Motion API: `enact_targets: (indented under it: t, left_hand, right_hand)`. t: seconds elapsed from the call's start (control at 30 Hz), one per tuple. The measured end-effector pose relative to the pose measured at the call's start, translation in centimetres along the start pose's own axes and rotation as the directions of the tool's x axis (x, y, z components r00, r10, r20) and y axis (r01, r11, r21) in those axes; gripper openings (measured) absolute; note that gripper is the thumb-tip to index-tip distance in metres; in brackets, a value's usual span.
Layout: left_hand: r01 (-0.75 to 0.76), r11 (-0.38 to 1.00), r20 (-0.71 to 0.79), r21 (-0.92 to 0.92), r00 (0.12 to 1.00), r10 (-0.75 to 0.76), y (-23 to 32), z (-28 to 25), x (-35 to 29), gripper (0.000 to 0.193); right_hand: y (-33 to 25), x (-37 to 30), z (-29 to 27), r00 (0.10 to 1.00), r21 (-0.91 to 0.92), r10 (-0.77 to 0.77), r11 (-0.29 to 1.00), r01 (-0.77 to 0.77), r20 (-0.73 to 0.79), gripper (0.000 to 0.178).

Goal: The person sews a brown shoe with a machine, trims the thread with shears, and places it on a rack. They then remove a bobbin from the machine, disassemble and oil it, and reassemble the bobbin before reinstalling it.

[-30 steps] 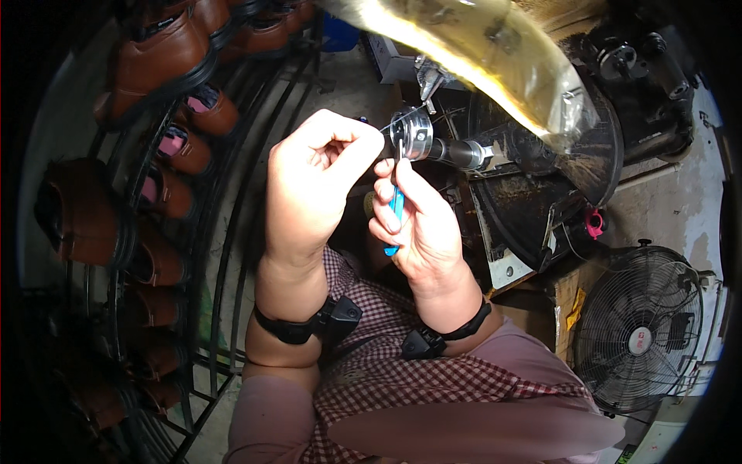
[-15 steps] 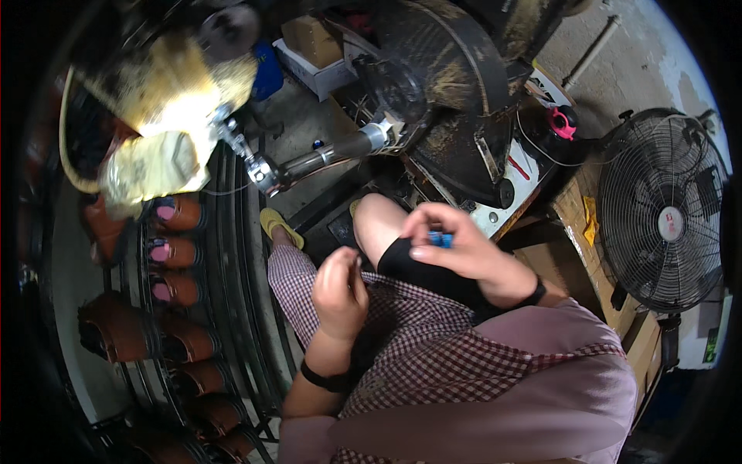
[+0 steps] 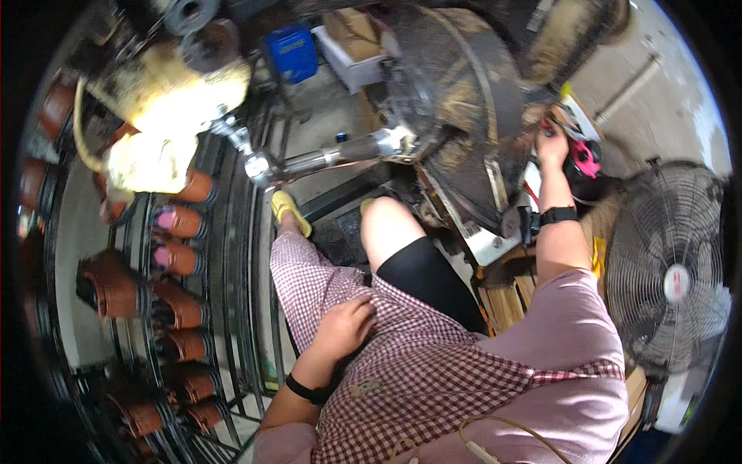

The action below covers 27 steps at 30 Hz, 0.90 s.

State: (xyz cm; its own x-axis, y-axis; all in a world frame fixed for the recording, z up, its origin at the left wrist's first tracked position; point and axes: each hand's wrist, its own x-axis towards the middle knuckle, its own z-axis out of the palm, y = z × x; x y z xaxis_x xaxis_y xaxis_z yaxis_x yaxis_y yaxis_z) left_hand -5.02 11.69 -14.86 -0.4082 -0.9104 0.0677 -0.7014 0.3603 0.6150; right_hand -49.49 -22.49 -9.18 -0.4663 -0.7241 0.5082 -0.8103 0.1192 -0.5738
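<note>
My left hand rests against the checked apron on my lap, its fingers curled in. Whatever may be inside those fingers is hidden. Far to the right, my right arm stretches out, and my right hand is closed at the cluttered bench beside the dusty dark machine. Small red and blue bits show by its fingertips, too blurred to name. Just right of that hand stands a pink-and-black round object. A black band circles each wrist.
Racks of brown shoes fill the left side. A bright lamp on a jointed metal arm crosses ahead of my knees. A large floor fan stands at right. A blue container and a white box sit at the back.
My right hand has gone from above my lap, where it held a small blue thing, out to the bench at the far right. The left hand has lowered onto the apron.
</note>
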Motion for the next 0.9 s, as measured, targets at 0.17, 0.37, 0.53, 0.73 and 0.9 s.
enact_targets:
  t: [0.17,0.37,0.53,0.73,0.9]
  left_hand:
    - [0.100,0.992,0.030,-0.078,0.995,-0.098,-0.9,1.5,-1.6,0.023]
    - [0.255,0.967,-0.015,0.026,0.967,-0.255,-2.0,1.5,-1.9,0.020]
    - [0.103,0.994,-0.011,0.045,0.995,-0.103,-1.5,0.8,-0.5,0.018]
    - [0.124,0.980,-0.097,-0.158,0.985,-0.141,-0.5,-0.1,-1.4,0.021]
    - [-0.113,0.893,-0.356,-0.436,0.933,-0.056,0.9,-4.7,-0.6,0.029]
  right_hand:
    - [7.3,5.5,3.4,0.999,0.099,-0.042,0.994,0.045,-0.034,0.028]
    - [1.8,2.1,1.6,0.981,0.323,0.051,0.940,-0.111,0.187,0.033]
    - [-1.2,1.5,-5.7,0.953,0.182,-0.302,0.935,0.303,-0.034,0.032]
    - [-10.8,-2.4,-20.9,0.754,0.203,-0.536,0.747,0.633,-0.380,0.018]
    - [-22.2,-13.9,-26.2,0.844,0.524,-0.497,0.674,0.521,-0.200,0.022]
